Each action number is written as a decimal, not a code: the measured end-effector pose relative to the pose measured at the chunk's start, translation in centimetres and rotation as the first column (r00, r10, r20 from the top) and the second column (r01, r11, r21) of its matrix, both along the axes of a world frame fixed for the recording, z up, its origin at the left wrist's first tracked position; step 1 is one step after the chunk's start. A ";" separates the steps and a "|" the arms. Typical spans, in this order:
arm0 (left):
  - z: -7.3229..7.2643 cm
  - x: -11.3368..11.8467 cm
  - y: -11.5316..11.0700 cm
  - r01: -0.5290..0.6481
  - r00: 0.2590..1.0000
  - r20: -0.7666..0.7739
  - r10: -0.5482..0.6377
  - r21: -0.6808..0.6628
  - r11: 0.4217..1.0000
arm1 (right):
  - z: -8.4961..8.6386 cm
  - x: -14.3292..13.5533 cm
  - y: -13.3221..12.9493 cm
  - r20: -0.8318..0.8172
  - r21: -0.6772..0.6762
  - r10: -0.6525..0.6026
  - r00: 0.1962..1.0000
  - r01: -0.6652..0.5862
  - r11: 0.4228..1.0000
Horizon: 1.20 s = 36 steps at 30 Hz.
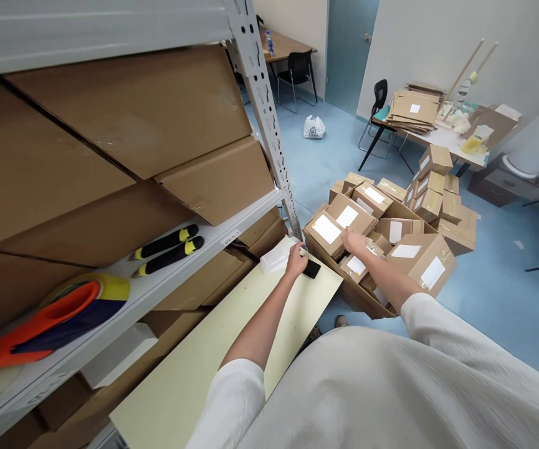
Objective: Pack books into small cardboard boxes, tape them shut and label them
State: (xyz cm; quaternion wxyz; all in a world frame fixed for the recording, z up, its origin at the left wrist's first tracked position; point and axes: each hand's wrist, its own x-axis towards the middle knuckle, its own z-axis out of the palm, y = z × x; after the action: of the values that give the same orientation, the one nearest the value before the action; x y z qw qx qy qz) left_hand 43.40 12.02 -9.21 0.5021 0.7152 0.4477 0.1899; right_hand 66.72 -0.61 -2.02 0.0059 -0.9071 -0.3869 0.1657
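My left hand [296,259] is closed over the far end of a pale yellow board [250,312]. A small bit of something greenish shows at its fingers, too small to name. Right beside this hand lies a black phone [313,269], with a clear plastic bag [276,255] on the other side. My right hand [354,241] reaches into a large open carton [367,304] and has its fingers closed at the edge of a labelled cardboard box [349,212]. Several more small taped boxes with white labels fill the carton around it.
A metal shelf [213,240] on the left holds big cartons, an orange and blue tape dispenser [63,330] and black-yellow handled pliers [171,252]. More boxes [430,190] are stacked beyond the carton. A cluttered table [451,142] and a white bag [314,127] are farther back.
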 end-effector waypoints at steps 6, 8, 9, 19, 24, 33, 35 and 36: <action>0.4 -1.7 -0.3 -0.049 0.999 0.015 0.050 -0.012 0.999 | 0.0 -2.1 -0.4 0.028 0.051 0.045 0.999 -0.046 0.998; 0.7 -2.0 -0.7 -0.062 0.998 0.010 0.062 -0.010 0.998 | 0.0 -2.9 -0.7 0.032 0.078 0.096 0.995 -0.098 0.992; 0.8 -2.1 -0.9 -0.069 0.998 0.007 0.069 -0.009 0.998 | 0.1 -3.3 -0.8 0.030 0.086 0.125 0.992 -0.127 0.988; 0.4 -6.8 -7.5 -0.237 0.971 0.012 0.238 -0.009 0.971 | -0.1 -8.5 -2.5 -0.031 0.086 0.448 0.893 -0.444 0.892; 0.1 -12.4 -12.1 -0.355 0.934 -0.064 0.352 -0.032 0.934 | -1.2 -12.1 -3.6 -0.067 0.092 0.607 0.792 -0.601 0.794; 1.8 -20.4 -18.1 -0.539 0.842 -0.044 0.538 -0.051 0.841 | -0.6 -19.8 -4.7 -0.098 0.090 0.754 0.649 -0.749 0.656; 2.1 -22.6 -19.6 -0.564 0.825 -0.016 0.564 -0.046 0.824 | -0.5 -22.0 -5.2 -0.106 0.102 0.777 0.620 -0.771 0.629; 2.3 -23.8 -20.5 -0.577 0.817 -0.005 0.577 -0.040 0.816 | -0.5 -23.2 -5.5 -0.111 0.110 0.787 0.607 -0.779 0.617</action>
State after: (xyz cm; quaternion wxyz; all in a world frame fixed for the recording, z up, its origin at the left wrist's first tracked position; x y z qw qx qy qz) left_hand 19.64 -8.46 -6.94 0.4367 0.5353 0.6451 0.3265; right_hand 43.50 -6.11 -2.52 -0.0156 -0.6313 -0.7468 0.2088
